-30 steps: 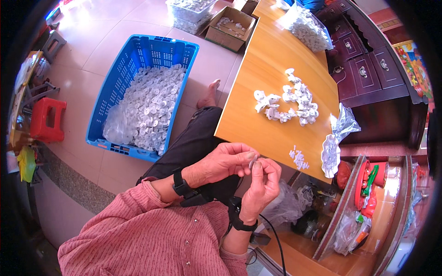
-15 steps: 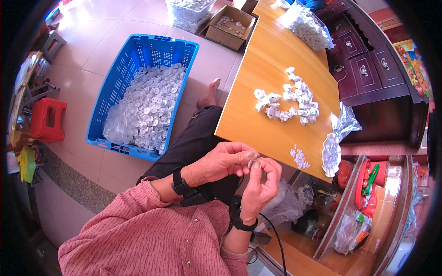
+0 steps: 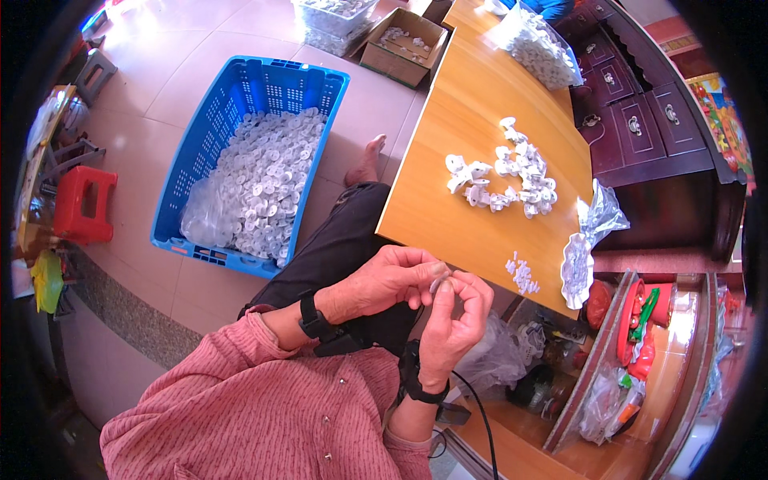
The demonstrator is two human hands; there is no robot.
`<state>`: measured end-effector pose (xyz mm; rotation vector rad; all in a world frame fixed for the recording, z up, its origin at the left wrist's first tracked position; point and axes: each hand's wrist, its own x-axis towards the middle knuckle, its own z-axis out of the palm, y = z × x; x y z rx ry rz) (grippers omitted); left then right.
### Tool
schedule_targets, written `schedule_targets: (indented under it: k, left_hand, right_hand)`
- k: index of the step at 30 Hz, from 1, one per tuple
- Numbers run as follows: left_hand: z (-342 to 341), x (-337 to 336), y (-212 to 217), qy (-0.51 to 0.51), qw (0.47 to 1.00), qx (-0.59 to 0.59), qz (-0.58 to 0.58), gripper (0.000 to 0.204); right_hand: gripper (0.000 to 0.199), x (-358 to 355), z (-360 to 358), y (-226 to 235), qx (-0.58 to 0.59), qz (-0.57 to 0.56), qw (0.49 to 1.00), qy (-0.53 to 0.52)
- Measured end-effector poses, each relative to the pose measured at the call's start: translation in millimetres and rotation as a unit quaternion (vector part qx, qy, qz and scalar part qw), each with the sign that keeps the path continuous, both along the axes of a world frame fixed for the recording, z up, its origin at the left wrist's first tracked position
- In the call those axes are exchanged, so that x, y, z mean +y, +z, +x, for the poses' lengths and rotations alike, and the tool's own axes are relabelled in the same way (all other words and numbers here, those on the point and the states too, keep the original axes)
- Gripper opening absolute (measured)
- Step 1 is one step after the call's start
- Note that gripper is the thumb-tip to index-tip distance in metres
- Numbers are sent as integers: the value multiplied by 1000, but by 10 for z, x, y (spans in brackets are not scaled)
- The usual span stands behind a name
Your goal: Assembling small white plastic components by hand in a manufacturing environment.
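My two hands meet just off the near edge of the worktop, above my lap. My left hand and my right hand both have their fingers pinched together on one small white piece, and so little of it shows between my fingertips that I cannot make out its shape. Each wrist carries one black band, two in all. On the worktop lie two loose groups of white parts: a larger heap near the middle toward the right edge, too tangled to count, and a little scatter of tiny pieces close to the near right corner. One crumpled clear bag hangs over the right edge there, and another full clear bag sits at the far end, cut off at the top. On the floor to my left stands one blue crate holding white rings beyond counting, with one red stool farther left. One cardboard box rests on the floor past the crate.
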<state>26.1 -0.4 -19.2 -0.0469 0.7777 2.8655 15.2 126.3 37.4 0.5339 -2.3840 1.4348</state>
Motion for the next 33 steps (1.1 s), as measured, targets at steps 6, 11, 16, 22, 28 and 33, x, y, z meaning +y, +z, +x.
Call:
schedule_targets:
  k: [6, 11, 16, 22, 28, 33]
  left_hand:
    - [11, -9, 49, 12, 1000, -16, -22, 25]
    - [24, -20, 16, 10, 1000, -7, -24, 25]
    - [21, -30, 44, 14, 999, -19, -23, 26]
    - [32, -39, 49, 8, 1000, -17, -17, 26]
    - [26, -33, 25, 18, 999, -9, -25, 27]
    - [29, -44, 2, 27, 999, -9, -45, 27]
  right_hand:
    - [4, 3, 4, -22, 9, 26, 999, 22]
    - [3, -7, 25, -45, -23, -9, 999, 27]
    - [2, 7, 16, -27, -24, -7, 999, 46]
    - [1, 4, 25, -16, -69, -64, 994, 57]
    - [5, -21, 1, -13, -3, 24, 999, 40]
    - [5, -43, -6, -11, 11, 54, 998, 35]
